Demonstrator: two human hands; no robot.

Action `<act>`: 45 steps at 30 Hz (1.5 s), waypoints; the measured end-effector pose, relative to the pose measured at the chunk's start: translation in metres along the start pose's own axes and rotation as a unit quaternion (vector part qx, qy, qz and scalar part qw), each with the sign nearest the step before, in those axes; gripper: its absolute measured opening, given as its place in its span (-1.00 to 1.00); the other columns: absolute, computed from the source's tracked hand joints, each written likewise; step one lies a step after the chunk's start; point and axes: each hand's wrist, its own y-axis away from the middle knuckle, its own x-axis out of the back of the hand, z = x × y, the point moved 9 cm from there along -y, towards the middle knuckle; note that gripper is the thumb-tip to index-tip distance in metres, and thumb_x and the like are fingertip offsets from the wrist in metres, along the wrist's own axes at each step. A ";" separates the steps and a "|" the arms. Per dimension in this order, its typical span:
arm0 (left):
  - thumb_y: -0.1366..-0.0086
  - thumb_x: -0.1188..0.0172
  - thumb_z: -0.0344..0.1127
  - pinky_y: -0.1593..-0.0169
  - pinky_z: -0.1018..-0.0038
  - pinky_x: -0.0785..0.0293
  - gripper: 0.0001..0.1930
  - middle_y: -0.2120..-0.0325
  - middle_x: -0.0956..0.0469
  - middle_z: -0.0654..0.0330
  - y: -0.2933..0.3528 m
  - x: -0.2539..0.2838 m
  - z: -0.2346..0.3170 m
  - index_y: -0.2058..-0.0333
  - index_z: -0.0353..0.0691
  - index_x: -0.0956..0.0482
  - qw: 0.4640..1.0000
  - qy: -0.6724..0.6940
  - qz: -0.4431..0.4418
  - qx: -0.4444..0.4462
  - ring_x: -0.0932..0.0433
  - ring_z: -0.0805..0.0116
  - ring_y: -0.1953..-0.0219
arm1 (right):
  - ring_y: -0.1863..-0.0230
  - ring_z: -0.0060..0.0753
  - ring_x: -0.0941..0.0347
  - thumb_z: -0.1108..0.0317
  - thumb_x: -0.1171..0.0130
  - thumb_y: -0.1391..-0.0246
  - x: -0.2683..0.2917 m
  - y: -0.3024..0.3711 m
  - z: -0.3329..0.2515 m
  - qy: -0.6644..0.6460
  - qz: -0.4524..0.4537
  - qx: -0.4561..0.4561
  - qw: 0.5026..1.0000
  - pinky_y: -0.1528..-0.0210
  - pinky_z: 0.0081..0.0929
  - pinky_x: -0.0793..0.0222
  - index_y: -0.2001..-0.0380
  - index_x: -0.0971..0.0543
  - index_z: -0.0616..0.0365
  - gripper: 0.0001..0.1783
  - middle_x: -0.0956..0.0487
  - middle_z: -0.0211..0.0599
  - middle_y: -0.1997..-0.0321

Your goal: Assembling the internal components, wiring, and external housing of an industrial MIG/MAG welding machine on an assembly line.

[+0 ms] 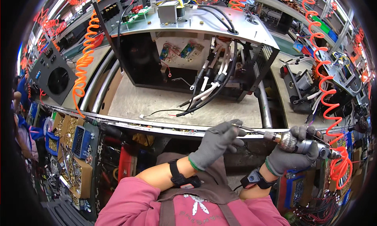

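My right hand (292, 157), in a grey glove, is wrapped round a silver air screwdriver (302, 146) that lies almost level, its long thin bit (253, 130) pointing left. At the tip of that bit, my left hand (218, 143), also gloved, has thumb and forefinger pinched together. Whatever is between those fingers is too small to make out. Beyond both hands stands a black metal chassis (145, 61) with a silver top panel (212, 20). Out of its open side hang thick black and white cables (208, 86) with lugs, and a thin wire ends in a small white connector (142, 116).
Bins of screws (74, 171) stand at the left, below the bench edge (157, 128). Orange coiled air hoses (84, 61) hang on both sides. A fan panel (57, 78) is at the left; another partly built unit (300, 84) sits at the right. Metal rollers (265, 108) flank the board.
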 end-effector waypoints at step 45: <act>-0.32 -0.04 -0.19 0.51 0.68 -0.47 -0.65 0.35 -0.60 0.10 0.002 -0.006 -0.016 0.11 -0.39 -0.48 0.922 -0.218 -0.239 0.213 -0.57 0.53 0.46 | 0.48 -0.47 -0.27 0.23 -0.04 -0.01 0.058 -0.014 -0.060 0.012 0.037 0.032 0.999 0.55 -0.46 -0.29 0.14 -0.42 0.02 -0.69 -0.45 -0.37 0.29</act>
